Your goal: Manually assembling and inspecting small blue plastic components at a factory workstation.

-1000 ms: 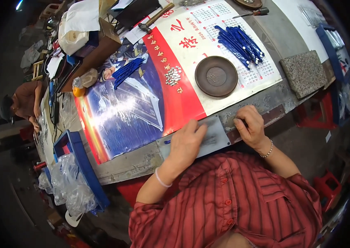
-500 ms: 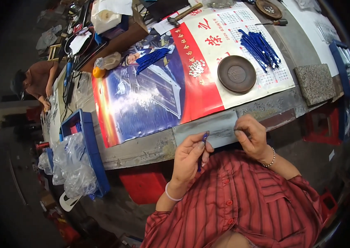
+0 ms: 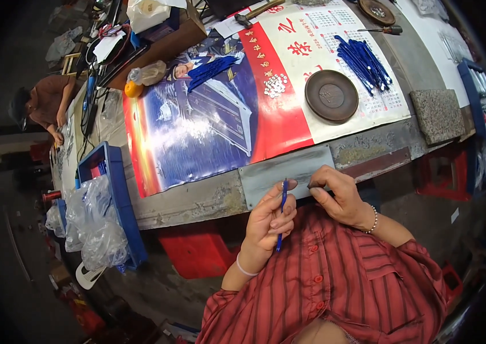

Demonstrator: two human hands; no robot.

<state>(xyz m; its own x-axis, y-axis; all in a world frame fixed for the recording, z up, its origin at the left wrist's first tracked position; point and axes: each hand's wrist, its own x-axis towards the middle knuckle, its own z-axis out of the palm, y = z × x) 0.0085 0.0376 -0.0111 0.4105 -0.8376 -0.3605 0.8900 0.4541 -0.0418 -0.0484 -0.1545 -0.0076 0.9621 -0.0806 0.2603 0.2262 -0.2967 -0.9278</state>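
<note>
My left hand (image 3: pixel 267 221) is closed around a slim blue stick-like piece (image 3: pixel 279 243), held nearly upright in front of my shirt. Just to its right, my right hand (image 3: pixel 339 194) pinches its thumb and forefinger together; whatever is between them is too small to make out. Both hands hover over the near table edge, by a grey metal plate (image 3: pixel 254 182). Beyond them, a round brown dish (image 3: pixel 330 114) lies on a printed calendar poster (image 3: pixel 289 129). Left of the dish sits a cluster of small shiny white pieces (image 3: pixel 275 85). Similar blue pieces form a right pile (image 3: pixel 362 62) and a left pile (image 3: pixel 213 72).
A stone block (image 3: pixel 436 116) sits at the table's right edge. At the back lie a hammer (image 3: pixel 244 22) and a screwdriver (image 3: pixel 391 30). A blue crate (image 3: pixel 122 198) with plastic bags stands left, above a red stool (image 3: pixel 194 252). Another person (image 3: pixel 48 103) works at far left.
My left hand has turned, so the blue piece shows more fully and more upright. My right hand has come slightly left, closer to it. The whole view has shifted a little.
</note>
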